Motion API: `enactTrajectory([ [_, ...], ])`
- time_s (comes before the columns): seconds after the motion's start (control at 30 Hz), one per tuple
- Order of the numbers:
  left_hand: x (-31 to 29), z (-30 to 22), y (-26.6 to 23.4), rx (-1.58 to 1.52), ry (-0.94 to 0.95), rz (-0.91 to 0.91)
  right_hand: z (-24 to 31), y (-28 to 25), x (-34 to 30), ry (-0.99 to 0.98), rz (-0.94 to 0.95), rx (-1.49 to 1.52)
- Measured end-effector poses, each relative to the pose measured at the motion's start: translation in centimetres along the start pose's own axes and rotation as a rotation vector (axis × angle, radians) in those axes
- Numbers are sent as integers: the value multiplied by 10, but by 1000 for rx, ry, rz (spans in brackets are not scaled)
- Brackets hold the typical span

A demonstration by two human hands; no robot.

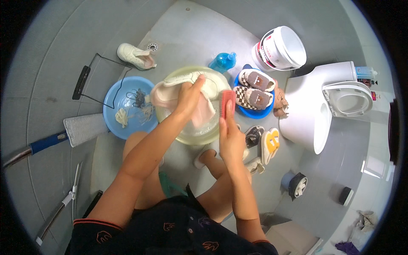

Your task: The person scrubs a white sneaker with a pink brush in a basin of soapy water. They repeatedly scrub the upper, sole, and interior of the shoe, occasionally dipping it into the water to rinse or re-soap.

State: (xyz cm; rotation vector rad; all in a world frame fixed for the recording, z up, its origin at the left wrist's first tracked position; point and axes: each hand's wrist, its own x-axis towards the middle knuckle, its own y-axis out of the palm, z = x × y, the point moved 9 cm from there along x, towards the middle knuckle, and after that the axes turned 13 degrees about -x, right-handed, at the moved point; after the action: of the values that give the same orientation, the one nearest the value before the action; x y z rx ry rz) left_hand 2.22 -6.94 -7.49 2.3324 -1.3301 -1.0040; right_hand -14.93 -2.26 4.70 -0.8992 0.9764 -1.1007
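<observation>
My left hand is closed around a white shoe with a pale pink lining, and holds it tilted over a pale yellow-green basin. Whitish, sudsy-looking water shows in the basin under the shoe. In my right hand is a red scrub brush, gripped with the thumb along its back. The brush is at the basin's right side, close to the shoe's end; whether its bristles touch the shoe I cannot tell.
Left of the basin, a blue basin holds laces. Another white shoe lies beyond it. A blue bottle, white bucket, checkered shoes in a blue tub and toilet stand right. A flat mop is at left.
</observation>
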Motion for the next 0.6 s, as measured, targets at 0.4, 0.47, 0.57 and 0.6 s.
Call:
enactTrajectory([
  [0.4,5,22,9,47,-91,102,12,-18,14,-189,-176,-129],
  [0.47,10,31,3,131,-77,109,4,-21,22,-136,-186,-142],
  [0.57,1,39,12,143,-81,139,3,-41,44,-149,-311,-77],
  [0.6,-1,40,16,98,-148,146,0,-39,43,-122,-266,-95],
])
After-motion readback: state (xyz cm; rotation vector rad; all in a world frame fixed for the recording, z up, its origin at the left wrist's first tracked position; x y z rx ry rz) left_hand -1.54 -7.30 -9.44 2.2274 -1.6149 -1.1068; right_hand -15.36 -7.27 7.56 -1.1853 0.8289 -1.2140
